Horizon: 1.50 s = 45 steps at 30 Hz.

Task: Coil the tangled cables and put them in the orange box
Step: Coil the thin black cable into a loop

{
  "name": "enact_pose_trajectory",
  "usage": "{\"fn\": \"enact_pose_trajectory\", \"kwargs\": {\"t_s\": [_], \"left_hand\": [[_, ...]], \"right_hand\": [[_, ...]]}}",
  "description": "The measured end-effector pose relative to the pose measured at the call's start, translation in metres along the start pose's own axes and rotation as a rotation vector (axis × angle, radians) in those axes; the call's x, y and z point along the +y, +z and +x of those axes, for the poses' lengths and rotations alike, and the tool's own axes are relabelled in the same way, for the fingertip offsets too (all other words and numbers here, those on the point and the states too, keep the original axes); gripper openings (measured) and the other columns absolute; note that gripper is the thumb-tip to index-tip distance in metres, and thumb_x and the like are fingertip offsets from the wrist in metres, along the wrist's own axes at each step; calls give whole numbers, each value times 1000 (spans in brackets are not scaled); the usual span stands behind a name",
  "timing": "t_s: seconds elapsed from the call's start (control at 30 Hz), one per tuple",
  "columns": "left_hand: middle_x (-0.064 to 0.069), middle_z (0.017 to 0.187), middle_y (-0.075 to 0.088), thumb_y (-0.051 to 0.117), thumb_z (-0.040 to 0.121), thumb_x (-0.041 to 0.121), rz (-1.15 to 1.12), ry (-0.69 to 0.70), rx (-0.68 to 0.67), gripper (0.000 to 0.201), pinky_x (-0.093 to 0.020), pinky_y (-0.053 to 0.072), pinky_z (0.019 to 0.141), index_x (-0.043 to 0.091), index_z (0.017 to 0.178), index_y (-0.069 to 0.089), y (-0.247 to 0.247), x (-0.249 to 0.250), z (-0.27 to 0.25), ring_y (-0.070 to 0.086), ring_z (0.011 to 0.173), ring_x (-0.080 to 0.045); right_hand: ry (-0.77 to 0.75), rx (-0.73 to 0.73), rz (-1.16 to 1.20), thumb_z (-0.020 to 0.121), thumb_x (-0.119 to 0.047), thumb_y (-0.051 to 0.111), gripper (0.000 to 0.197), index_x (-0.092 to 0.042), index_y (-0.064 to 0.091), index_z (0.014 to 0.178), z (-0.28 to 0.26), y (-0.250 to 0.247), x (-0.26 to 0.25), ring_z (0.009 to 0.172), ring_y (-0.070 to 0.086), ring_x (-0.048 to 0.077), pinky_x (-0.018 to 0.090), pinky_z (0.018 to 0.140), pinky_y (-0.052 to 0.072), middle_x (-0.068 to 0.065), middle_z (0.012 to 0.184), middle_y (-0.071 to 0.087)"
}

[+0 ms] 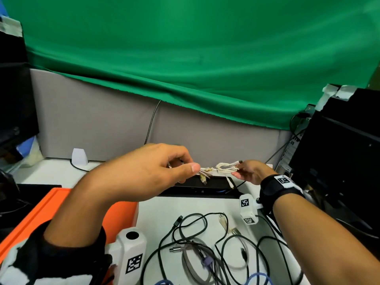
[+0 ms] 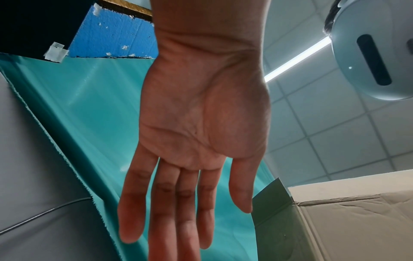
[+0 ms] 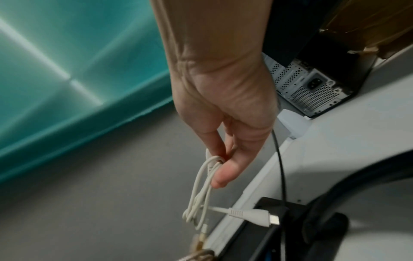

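Head: we see the right hand pinching a coiled white cable above the table. The left hand is curled at the coil's beige end. The orange box sits lower left, and loose cables lie tangled beside it.

Left wrist: the left hand shows straight fingers and a bare palm, so we cannot tell its grip.

Right wrist: the right hand has thumb and fingers clamped on the white cable, with the loops hanging below.
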<state>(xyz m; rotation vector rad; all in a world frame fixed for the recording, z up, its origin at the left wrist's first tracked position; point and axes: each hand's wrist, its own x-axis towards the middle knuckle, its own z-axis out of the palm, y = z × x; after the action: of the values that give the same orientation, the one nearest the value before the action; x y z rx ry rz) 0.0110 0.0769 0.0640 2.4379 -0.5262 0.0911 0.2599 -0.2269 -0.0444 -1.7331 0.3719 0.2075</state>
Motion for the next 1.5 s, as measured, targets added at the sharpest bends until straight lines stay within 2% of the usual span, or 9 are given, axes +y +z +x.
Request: {"fn": "enact_pose_trajectory", "kwargs": {"t_s": [0.1, 0.27, 0.43, 0.63, 0.77, 0.9, 1.03, 1.3, 1.5], "left_hand": [[21, 86, 70, 45, 87, 67, -5, -2, -14, 38, -37, 56, 80, 36, 94, 65, 0, -2, 1, 67, 81, -1], [19, 90, 71, 40, 79, 74, -11, -22, -31, 49, -40, 55, 84, 36, 95, 66, 0, -4, 1, 68, 84, -3], [20, 87, 71, 38, 76, 73, 23, -22, -42, 51, -34, 55, 80, 34, 93, 66, 3, -2, 5, 67, 81, 0], [23, 88, 70, 39, 76, 75, 40, -40, -74, 51, -38, 56, 81, 36, 95, 66, 8, 1, 6, 68, 81, -1], [17, 87, 73, 40, 75, 74, 33, -41, -66, 52, -41, 56, 83, 33, 94, 66, 10, 2, 5, 69, 80, -4], [15, 88, 73, 47, 86, 67, 69, -44, -72, 40, -41, 55, 84, 33, 95, 66, 13, 3, 7, 69, 81, -4], [14, 89, 73, 49, 93, 60, 106, -53, -89, 30, -40, 56, 83, 35, 97, 65, 18, 0, 10, 69, 83, -5], [14, 110, 71, 62, 93, 54, 140, -10, -115, 34, -40, 54, 91, 34, 121, 65, 47, -10, 33, 66, 100, -9], [4, 59, 68, 61, 100, 21, -272, -3, 291, 12, -43, 51, 66, 21, 90, 66, 48, -8, 42, 63, 59, -32]], "right_hand": [[22, 22, -4, 106, 6, 32, 25, 1, 55, 96, 12, 4, 12, 37, 64, 16, 22, 37, 52, 13, 54, 68], [87, 67, 24, 104, 6, 39, 15, 3, 53, 108, 39, 11, 34, 64, 73, 27, 27, 35, 52, 22, 113, 62], [61, 78, -198, 104, 2, 40, 20, -2, 55, 91, 28, 15, 21, 45, 59, 18, 19, 33, 47, 16, 77, 58], [-241, 138, -623, 98, -12, 57, 16, -11, 59, 82, 2, 4, -1, 70, 62, 25, 42, 76, 61, 12, 86, 61], [-336, -110, -732, 102, -23, 59, 11, -14, 63, 98, -51, 24, -10, 62, 60, 18, 24, 48, 48, 7, 94, 69], [-375, -505, -1139, 96, -45, 63, 28, -22, 70, 111, -107, 52, -3, 73, 63, 13, 26, 63, 52, -4, 101, 72], [-452, -596, -1543, 94, -46, 65, 34, -19, 73, 113, -145, 74, 19, 87, 62, 14, 30, 79, 51, -5, 102, 72], [-810, -316, -721, 98, -23, 64, 12, -20, 67, 87, -203, 29, -12, 53, 46, 1, 19, 54, 38, -16, 59, 54], [-998, -61, -451, 97, -25, 65, 13, -21, 68, 85, -223, 12, -23, 60, 45, 6, 23, 58, 38, -12, 62, 52]]}}
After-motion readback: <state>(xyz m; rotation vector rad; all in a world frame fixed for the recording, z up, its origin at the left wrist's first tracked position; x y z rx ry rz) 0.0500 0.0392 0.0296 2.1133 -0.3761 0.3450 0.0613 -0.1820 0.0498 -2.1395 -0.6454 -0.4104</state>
